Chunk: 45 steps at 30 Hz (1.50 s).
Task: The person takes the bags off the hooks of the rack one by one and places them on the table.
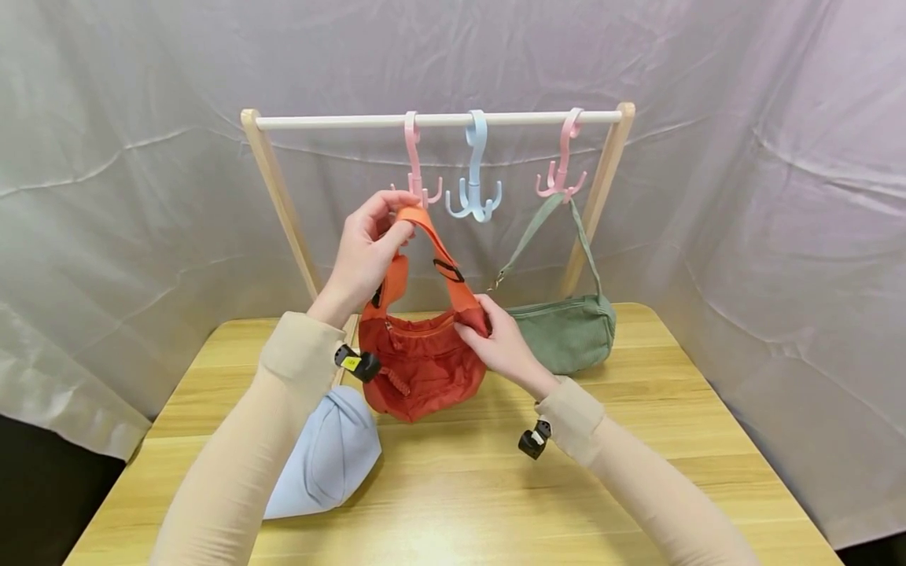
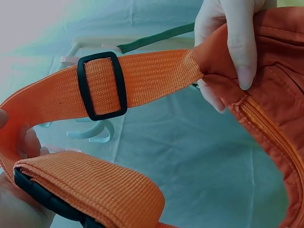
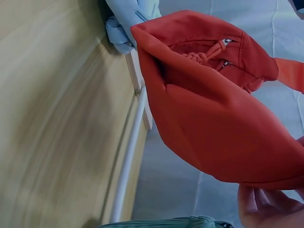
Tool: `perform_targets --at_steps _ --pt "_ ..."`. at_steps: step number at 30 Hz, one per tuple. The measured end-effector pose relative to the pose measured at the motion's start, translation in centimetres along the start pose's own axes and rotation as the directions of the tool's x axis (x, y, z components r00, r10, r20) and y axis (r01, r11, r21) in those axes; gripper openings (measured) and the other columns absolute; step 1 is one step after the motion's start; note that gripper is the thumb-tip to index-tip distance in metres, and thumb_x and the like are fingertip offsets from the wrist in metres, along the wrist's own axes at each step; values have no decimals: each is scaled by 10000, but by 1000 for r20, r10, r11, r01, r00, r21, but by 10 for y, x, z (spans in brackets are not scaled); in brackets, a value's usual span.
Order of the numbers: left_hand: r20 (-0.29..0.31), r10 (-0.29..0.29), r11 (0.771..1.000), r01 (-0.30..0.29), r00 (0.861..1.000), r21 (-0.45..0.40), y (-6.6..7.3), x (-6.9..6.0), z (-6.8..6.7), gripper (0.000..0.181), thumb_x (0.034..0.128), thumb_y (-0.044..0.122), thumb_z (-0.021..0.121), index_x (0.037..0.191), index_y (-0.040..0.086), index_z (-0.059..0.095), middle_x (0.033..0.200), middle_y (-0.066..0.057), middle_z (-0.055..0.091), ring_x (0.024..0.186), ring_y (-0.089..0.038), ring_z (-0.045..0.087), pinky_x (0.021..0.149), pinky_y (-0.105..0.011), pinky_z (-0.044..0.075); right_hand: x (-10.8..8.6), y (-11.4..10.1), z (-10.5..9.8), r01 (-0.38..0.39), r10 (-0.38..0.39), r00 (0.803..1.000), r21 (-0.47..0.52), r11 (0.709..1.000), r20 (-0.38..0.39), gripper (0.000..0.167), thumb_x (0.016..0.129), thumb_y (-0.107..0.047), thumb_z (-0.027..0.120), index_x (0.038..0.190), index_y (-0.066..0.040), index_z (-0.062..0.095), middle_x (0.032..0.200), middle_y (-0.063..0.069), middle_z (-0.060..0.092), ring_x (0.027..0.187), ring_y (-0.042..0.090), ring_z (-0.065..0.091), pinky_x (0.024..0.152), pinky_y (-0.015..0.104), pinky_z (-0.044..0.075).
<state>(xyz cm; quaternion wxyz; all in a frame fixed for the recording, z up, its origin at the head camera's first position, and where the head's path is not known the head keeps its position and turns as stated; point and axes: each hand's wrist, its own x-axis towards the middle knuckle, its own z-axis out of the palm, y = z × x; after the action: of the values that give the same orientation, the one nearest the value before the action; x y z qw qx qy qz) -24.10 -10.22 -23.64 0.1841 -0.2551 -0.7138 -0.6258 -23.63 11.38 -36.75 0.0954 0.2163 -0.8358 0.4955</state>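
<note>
A red-orange shoulder bag with an orange webbing strap is held up in front of the rack. My left hand pinches the top of the strap, close to the left pink hook hanger. With my right hand I grip the bag's upper right corner, where the strap joins the fabric. A black slide buckle sits on the strap between both hands in the left wrist view. In the right wrist view, the bag's underside faces the camera. Whether the strap touches the hook cannot be told.
A white rail on wooden legs also carries a blue hook hanger and another pink hanger. From the latter hangs a green bag. A light blue bag lies on the wooden table, beside my left forearm.
</note>
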Motion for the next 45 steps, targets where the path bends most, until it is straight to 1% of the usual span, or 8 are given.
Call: perform_targets --at_steps 3,10,17,24,30,33,38,45 --pt "4 -5 1000 5 1000 2 -2 -2 1 274 989 43 551 1250 -14 616 896 88 611 791 -103 553 668 -198 484 -4 3 1 -34 34 999 -1 999 12 337 933 -171 676 1253 -111 590 961 121 678 798 180 593 710 303 471" --pt "8 -6 1000 6 1000 -14 -5 -7 2 294 967 5 550 1252 -41 605 923 80 614 768 -124 521 662 -194 454 -11 8 0 -127 127 992 5 992 28 288 959 -209 644 1216 -87 604 1002 134 681 853 205 597 759 317 469" --pt "17 17 1000 -17 1000 6 -7 -11 2 277 948 10 579 1219 -16 630 1006 110 644 780 -88 536 679 -186 443 -15 10 -3 -115 115 992 19 993 44 241 1001 -203 582 1163 -34 640 1013 157 695 858 164 619 782 283 487" --pt "40 18 999 -19 999 29 -8 -16 0 280 948 14 586 1222 -14 632 967 127 654 802 -82 564 697 -196 458 -17 11 -8 -129 123 991 126 984 50 237 1030 -158 530 1152 7 646 1031 212 709 851 117 668 788 243 524" --pt "82 16 998 -20 996 56 -8 -21 -3 295 951 8 587 1244 -3 626 991 89 642 836 -94 565 698 -208 445 -16 12 -9 -143 150 988 191 971 -23 223 1017 -128 531 1069 48 658 951 204 699 765 43 623 728 208 500" --pt "98 23 996 -32 995 83 -8 -25 -5 302 945 1 593 1245 5 628 991 59 638 821 -104 552 681 -212 428 -16 10 -12 -158 175 983 236 959 -53 225 1011 -121 538 1073 56 661 940 187 701 752 29 628 723 203 503" --pt "109 21 989 -36 994 146 -9 -32 -7 313 930 -7 609 1240 29 637 983 -13 642 803 -102 548 699 -210 443 -16 7 -20 -201 226 973 310 929 -45 276 1025 -158 533 1171 36 664 983 160 716 770 30 665 742 201 528" --pt "150 -9 977 -23 989 210 -13 -38 -7 333 938 24 616 1267 79 633 1100 -92 650 881 -126 565 786 -236 456 -15 4 -26 -217 257 965 421 881 -41 315 1030 -149 520 1243 55 629 908 -55 718 788 34 687 768 199 545"
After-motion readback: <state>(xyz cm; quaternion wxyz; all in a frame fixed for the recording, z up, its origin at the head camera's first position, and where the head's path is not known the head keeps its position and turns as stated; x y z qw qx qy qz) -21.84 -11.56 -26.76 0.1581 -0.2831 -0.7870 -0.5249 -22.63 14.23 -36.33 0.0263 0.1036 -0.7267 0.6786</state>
